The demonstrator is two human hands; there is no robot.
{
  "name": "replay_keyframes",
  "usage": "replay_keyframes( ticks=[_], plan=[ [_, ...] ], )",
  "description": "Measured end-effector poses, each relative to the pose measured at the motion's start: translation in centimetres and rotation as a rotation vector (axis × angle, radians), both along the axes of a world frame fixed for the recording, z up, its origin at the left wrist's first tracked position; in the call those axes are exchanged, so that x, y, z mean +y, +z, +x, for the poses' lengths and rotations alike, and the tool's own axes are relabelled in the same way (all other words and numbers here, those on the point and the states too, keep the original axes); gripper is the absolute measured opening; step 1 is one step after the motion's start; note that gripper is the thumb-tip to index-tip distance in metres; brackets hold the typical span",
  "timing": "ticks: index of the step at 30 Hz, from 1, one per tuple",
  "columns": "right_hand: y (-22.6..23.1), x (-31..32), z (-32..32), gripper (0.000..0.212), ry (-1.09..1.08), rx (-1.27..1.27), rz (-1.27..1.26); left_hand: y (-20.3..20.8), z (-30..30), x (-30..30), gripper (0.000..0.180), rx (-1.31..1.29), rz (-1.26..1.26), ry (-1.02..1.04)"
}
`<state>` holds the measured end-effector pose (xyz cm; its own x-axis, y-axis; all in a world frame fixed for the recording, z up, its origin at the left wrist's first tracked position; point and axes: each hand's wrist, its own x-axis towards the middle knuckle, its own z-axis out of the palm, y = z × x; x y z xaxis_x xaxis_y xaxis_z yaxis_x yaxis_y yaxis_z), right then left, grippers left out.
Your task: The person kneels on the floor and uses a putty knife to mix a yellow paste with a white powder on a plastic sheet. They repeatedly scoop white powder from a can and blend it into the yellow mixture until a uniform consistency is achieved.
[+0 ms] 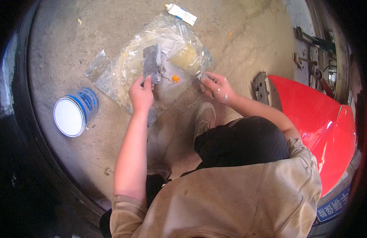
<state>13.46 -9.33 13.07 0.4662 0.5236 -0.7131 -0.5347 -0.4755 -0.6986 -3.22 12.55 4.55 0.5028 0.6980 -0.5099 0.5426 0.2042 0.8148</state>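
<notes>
Left hand (141,94) pinching grey plate (151,61), right hand (216,88) gripping scraper (186,58), handle (199,74) mostly hidden, shoe (206,115) partly covered

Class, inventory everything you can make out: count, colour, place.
Board: one, smeared grey, on floor
Tube: one, white and blue, beyond board
Plate: one, grey, board's left corner
Dab: one, orange, on board
Dark scraper: one, dark grey, in left hand
Yellowish scraper: one, yellowish, in right hand
Can: one, blue and white, floor at left
Panel: one, red, right
Bracket-like piece: one, dark grey, beside panel
Sign: one, blue, lower right
Clutter: uncounted, dark, upper right
Shoe: one, pale, below board
Shirt: one, tan, bottom
Hands: two, bare, over board
</notes>
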Motion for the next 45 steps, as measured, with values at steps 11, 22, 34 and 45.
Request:
replay_keyframes(
  ticks=[11,22,34,45],
  plan=[
    [-1.7,-0.1,0.0,0.032,0.024,0.024,-0.044,-3.8,-6.3,-1.1,0.031,0.151,0.005,0.113],
    [-2.6,-0.8,-0.2,0.030,0.071,0.012,-0.011,0.2,-7.8,-2.8,0.031,0.066,0.049,0.399],
    [0.0,1.5,-0.9,0.049,0.799,-1.232,-0.294,5.2,-6.0,-1.2,0.013,-0.037,0.576,-0.097],
    [0.6,3.1,0.3,0.049,0.886,-1.436,-0.276,7.6,-4.3,-1.1,0.020,-0.006,0.787,-0.386]
  ],
)
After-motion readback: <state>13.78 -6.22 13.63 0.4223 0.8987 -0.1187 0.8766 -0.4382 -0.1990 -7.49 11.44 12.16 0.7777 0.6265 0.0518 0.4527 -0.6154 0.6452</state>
